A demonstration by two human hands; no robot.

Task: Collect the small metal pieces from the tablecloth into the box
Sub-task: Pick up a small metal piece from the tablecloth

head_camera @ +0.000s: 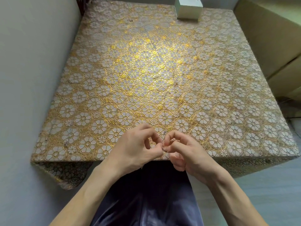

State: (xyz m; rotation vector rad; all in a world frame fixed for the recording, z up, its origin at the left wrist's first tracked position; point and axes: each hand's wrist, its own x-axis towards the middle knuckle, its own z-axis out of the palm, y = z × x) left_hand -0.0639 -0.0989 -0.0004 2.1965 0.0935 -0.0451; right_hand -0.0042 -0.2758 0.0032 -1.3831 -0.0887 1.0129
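- Shiny gold tablecloth (162,75) with a lacy flower pattern and a plasticky sheen, draping limp over the near edge.
- Left hand (136,149) and right hand (187,154) meet at that edge. Fingers (151,132) are curled, tips pressed together, pinching a thin silvery metal piece (164,132) between both hands. It's too tiny to tell the shape.
- Pale rectangular box (187,12) with smooth flat sides sits far beyond the fingers, at the far edge.
- Dark satiny fabric (146,201) sits under the wrists.

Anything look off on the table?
Nothing spilled or damaged. The gold floral lace tablecloth hangs bunched at its near-left corner. The left hand and right hand pinch a small metal piece; the pale rectangular box stands at the far edge.
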